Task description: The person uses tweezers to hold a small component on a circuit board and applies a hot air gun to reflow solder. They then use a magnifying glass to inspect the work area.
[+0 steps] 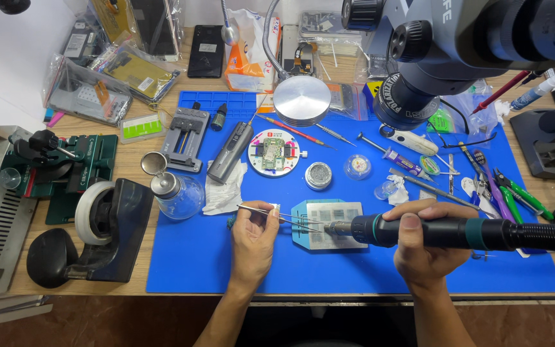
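— Tweezers, thin and silver [281, 215], are pinched between the fingers [271, 212] of the left hand [253, 241], the tips laid over the pale grey perforated stencil plate in its light-blue holder [329, 225].

— And the other side?

— A black hot-air handpiece with a green collar and ribbed hose [431, 231] is wrapped by the right hand [422, 241], fingers closed round the barrel, nozzle levelled at the same plate. Both tools are held low and flat, apparently so the tips meet at one spot.

— Where is the plate kept?

— On the blue silicone mat [194, 270] at the near edge of the wooden bench [130, 135], below the grey microscope head [431, 58]. A round white fixture with a green circuit board [273, 153] is set further back.
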